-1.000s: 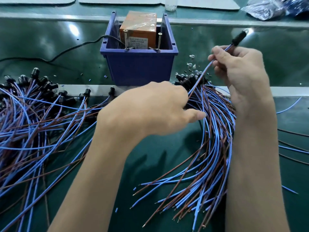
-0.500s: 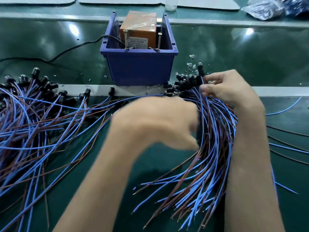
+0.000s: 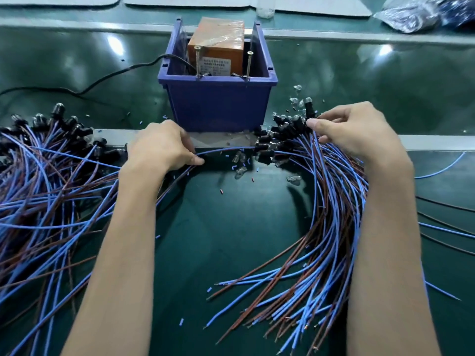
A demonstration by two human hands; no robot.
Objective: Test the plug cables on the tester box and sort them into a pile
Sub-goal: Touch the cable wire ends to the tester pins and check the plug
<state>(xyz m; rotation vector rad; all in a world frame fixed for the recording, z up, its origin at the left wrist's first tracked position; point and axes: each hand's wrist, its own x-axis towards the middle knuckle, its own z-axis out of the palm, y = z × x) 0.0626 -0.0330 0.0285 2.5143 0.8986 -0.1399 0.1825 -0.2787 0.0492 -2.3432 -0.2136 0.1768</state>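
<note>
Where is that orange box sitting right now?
In the head view, the orange box sits inside the blue bin at top centre, beyond the left hand, between the left pile and right pile of cables.

A crumpled plastic bag [image 3: 411, 14] and pale sheets [image 3: 192, 2] lie at the far edge of the green table [image 3: 231, 240]

person, arms only in view | left hand [image 3: 162, 147]: bare, slim fingers, smooth back | right hand [image 3: 354, 129]: bare, short trimmed thumbnail showing | left forearm [image 3: 123, 253]: bare right down to near edge | right forearm [image 3: 388, 253]: same, bare to near edge
</note>
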